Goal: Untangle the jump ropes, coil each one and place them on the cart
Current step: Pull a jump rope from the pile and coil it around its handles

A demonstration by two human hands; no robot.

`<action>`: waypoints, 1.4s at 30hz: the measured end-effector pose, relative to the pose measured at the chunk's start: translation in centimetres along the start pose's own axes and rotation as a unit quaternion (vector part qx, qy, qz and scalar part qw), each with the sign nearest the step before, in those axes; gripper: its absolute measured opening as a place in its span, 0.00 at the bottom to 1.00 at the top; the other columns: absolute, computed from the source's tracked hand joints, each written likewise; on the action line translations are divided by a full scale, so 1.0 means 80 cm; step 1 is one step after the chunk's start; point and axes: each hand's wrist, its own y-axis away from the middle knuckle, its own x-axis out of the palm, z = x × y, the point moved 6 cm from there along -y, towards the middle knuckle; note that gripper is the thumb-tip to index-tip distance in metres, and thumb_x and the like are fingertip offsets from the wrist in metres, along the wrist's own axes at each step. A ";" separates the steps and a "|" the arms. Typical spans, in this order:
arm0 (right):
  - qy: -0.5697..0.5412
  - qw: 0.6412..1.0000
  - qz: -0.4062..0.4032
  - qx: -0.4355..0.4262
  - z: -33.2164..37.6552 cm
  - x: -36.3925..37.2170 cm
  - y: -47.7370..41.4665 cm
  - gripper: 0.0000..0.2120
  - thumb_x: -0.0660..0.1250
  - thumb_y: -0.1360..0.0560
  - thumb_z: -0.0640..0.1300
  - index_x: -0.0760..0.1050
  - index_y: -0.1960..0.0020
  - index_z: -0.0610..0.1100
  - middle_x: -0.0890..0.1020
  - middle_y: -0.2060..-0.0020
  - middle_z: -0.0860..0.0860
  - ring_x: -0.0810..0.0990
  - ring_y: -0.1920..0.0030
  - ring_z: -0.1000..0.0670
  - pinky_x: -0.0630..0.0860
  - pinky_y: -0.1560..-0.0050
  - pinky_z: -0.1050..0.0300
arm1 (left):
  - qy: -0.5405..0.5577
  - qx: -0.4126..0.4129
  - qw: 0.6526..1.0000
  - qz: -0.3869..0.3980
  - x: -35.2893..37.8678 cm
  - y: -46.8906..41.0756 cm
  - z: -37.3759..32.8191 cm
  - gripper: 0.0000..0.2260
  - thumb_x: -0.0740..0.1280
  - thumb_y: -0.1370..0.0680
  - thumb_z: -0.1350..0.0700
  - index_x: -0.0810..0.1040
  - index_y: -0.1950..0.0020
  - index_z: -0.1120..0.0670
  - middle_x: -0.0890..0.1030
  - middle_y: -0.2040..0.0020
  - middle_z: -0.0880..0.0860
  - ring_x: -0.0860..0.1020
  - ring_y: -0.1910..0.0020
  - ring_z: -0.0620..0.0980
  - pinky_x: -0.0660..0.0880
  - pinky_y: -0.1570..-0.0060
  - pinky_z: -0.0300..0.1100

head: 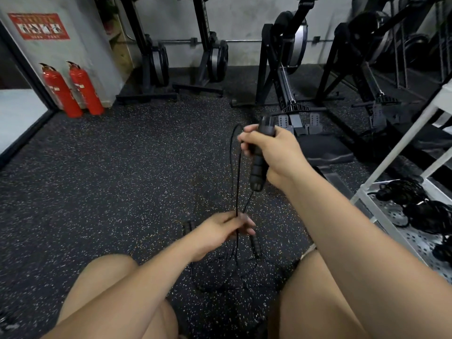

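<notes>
- Here, we see the cart [381,211] cut off at the right edge, coiled ropes [420,206] already on its shelf.
- Our right hand [276,152] is wrapped around a handle [260,162], the firm place to hold.
- Our left hand [220,231] pinches the cord [236,177]; we judge it light and limp.
- The tangle on the floor [227,272] is hard to trace.

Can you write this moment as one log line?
right hand: grips handle | left hand: pinches cord | cart: coiled ropes

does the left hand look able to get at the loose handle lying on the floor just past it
Probably yes: the loose handle lies right beside the left hand with nothing between, but that hand is pinching the cord and would need to release it.
</notes>
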 end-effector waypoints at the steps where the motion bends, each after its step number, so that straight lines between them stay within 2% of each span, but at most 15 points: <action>1: -0.015 1.000 -0.010 -0.006 0.007 -0.002 -0.004 0.10 0.75 0.24 0.29 0.81 0.47 0.39 0.88 0.54 0.42 0.84 0.60 0.48 0.83 0.55 0.55 | -0.030 0.000 0.999 -0.014 -0.004 -0.002 0.003 0.15 0.60 0.11 0.44 0.83 0.37 0.48 0.89 0.43 0.43 0.84 0.38 0.42 0.71 0.25 0.54; 3: -0.045 0.998 -0.030 -0.010 0.016 -0.008 -0.010 0.09 0.75 0.24 0.29 0.80 0.47 0.39 0.88 0.54 0.41 0.84 0.61 0.48 0.83 0.55 0.55 | -0.068 -0.009 0.997 -0.037 -0.011 -0.004 0.009 0.10 0.62 0.11 0.47 0.83 0.39 0.44 0.88 0.44 0.40 0.84 0.40 0.42 0.72 0.29 0.51; 5: -0.068 0.997 -0.044 -0.012 0.018 -0.015 -0.016 0.09 0.74 0.23 0.29 0.80 0.46 0.39 0.88 0.53 0.40 0.85 0.61 0.48 0.83 0.55 0.55 | -0.076 -0.008 0.996 -0.052 -0.021 -0.005 0.017 0.10 0.62 0.12 0.45 0.84 0.41 0.40 0.88 0.44 0.40 0.82 0.44 0.49 0.71 0.38 0.52; 7: -0.072 0.996 -0.046 -0.012 0.014 -0.020 -0.019 0.09 0.74 0.22 0.30 0.80 0.45 0.38 0.88 0.52 0.40 0.85 0.58 0.47 0.83 0.53 0.54 | -0.063 0.001 0.996 -0.063 -0.027 -0.007 0.019 0.10 0.62 0.13 0.43 0.84 0.41 0.38 0.88 0.44 0.41 0.79 0.45 0.52 0.71 0.36 0.57; 9: -0.055 0.998 -0.034 0.001 0.001 -0.023 -0.016 0.09 0.74 0.22 0.32 0.80 0.42 0.37 0.88 0.51 0.39 0.86 0.55 0.46 0.83 0.50 0.53 | -0.051 0.014 0.995 -0.091 -0.034 -0.007 0.010 0.10 0.63 0.12 0.47 0.85 0.41 0.42 0.89 0.44 0.41 0.85 0.44 0.49 0.73 0.27 0.59; 14: 0.073 0.995 -0.016 0.066 -0.073 -0.029 0.007 0.13 0.76 0.23 0.33 0.82 0.40 0.38 0.89 0.48 0.40 0.86 0.55 0.48 0.84 0.46 0.51 | -0.034 0.083 0.981 -0.170 -0.059 0.003 -0.029 0.11 0.62 0.11 0.54 0.85 0.39 0.49 0.89 0.46 0.45 0.87 0.45 0.49 0.82 0.39 0.52; 17: 0.151 0.985 -0.006 0.087 -0.128 -0.030 0.020 0.11 0.73 0.24 0.32 0.84 0.43 0.42 0.90 0.50 0.46 0.88 0.49 0.44 0.84 0.41 0.47 | 0.006 0.111 0.973 -0.202 -0.073 0.006 -0.042 0.12 0.61 0.11 0.57 0.85 0.39 0.52 0.89 0.48 0.50 0.87 0.47 0.46 0.83 0.45 0.44; 20: 0.154 0.983 0.031 0.098 -0.162 -0.024 0.034 0.11 0.72 0.24 0.33 0.84 0.43 0.42 0.90 0.49 0.45 0.87 0.47 0.45 0.82 0.41 0.46 | 0.037 0.119 0.970 -0.210 -0.082 0.004 -0.044 0.12 0.60 0.11 0.58 0.84 0.40 0.56 0.89 0.52 0.55 0.86 0.53 0.48 0.81 0.51 0.41; 23: 0.155 0.981 0.065 0.100 -0.170 -0.017 0.039 0.14 0.73 0.26 0.35 0.85 0.42 0.43 0.90 0.48 0.44 0.86 0.48 0.47 0.82 0.38 0.43 | 0.070 0.120 0.965 -0.221 -0.089 0.003 -0.041 0.12 0.60 0.10 0.57 0.83 0.39 0.58 0.89 0.50 0.56 0.87 0.51 0.52 0.82 0.50 0.43; 26: 0.210 0.968 0.094 0.099 -0.175 -0.011 0.044 0.16 0.74 0.32 0.42 0.86 0.44 0.47 0.90 0.48 0.47 0.87 0.45 0.42 0.80 0.35 0.35 | 0.127 0.129 0.957 -0.227 -0.097 0.004 -0.048 0.13 0.59 0.10 0.56 0.82 0.38 0.60 0.89 0.47 0.58 0.88 0.47 0.55 0.82 0.49 0.44; 29: 0.295 0.947 0.100 0.076 -0.184 -0.007 0.048 0.12 0.77 0.33 0.49 0.85 0.50 0.49 0.89 0.54 0.47 0.86 0.54 0.45 0.82 0.42 0.35 | 0.167 0.140 0.946 -0.240 -0.106 0.004 -0.059 0.13 0.60 0.10 0.55 0.81 0.38 0.60 0.89 0.46 0.58 0.88 0.45 0.56 0.82 0.47 0.45; 33: 0.375 0.924 0.065 0.045 -0.181 -0.008 0.047 0.08 0.78 0.30 0.48 0.82 0.54 0.49 0.87 0.60 0.49 0.85 0.58 0.43 0.83 0.51 0.39 | 0.233 0.146 0.927 -0.254 -0.117 0.003 -0.056 0.13 0.61 0.11 0.53 0.81 0.36 0.60 0.88 0.43 0.58 0.87 0.42 0.56 0.82 0.43 0.49; 35: 0.363 0.930 0.044 0.034 -0.168 -0.006 0.044 0.06 0.77 0.30 0.45 0.82 0.55 0.49 0.87 0.62 0.50 0.85 0.60 0.46 0.84 0.51 0.39 | 0.249 0.139 0.925 -0.250 -0.118 0.000 -0.049 0.15 0.61 0.11 0.51 0.81 0.35 0.59 0.88 0.41 0.57 0.86 0.40 0.55 0.81 0.40 0.50; 38: 0.281 0.959 0.026 0.019 -0.143 -0.001 0.036 0.07 0.80 0.29 0.42 0.83 0.55 0.49 0.88 0.60 0.49 0.89 0.54 0.41 0.86 0.47 0.35 | 0.221 0.106 0.947 -0.209 -0.106 -0.005 -0.035 0.15 0.60 0.11 0.49 0.82 0.33 0.56 0.87 0.39 0.53 0.84 0.37 0.54 0.80 0.37 0.51; 42: 0.142 0.989 0.018 0.025 -0.099 0.010 0.029 0.07 0.76 0.22 0.32 0.80 0.49 0.39 0.90 0.54 0.41 0.91 0.53 0.42 0.87 0.56 0.47 | 0.171 0.069 0.974 -0.131 -0.076 -0.015 -0.012 0.18 0.60 0.19 0.62 0.81 0.33 0.54 0.87 0.39 0.53 0.83 0.36 0.52 0.76 0.39 0.51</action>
